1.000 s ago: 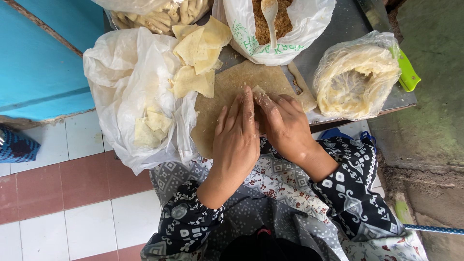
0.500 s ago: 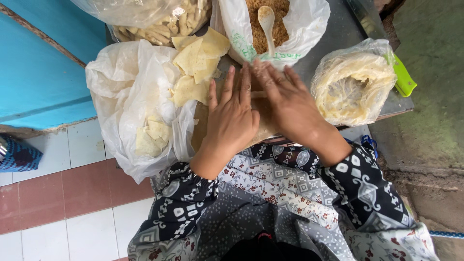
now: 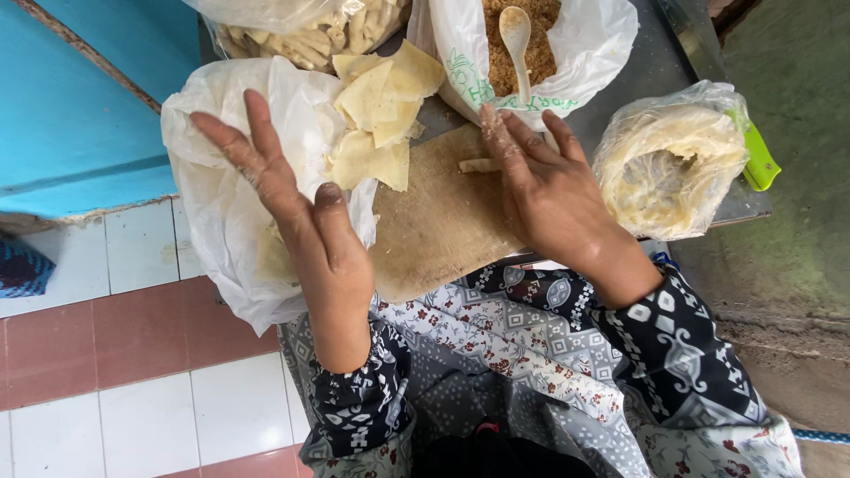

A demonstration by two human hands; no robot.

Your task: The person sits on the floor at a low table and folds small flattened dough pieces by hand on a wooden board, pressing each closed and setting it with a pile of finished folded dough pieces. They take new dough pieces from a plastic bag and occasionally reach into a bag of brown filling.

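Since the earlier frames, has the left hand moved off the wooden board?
Yes. The left hand has left the wooden board and swung out, open, over the white bag of wrappers beside it.

Soft, even daylight w/ faint shadows, no harsh glare; sharp mid-frame, slight wide-angle stretch at edges.

Small pale rolled wrapper [image 3: 478, 165] lies on wooden board [image 3: 434, 221].
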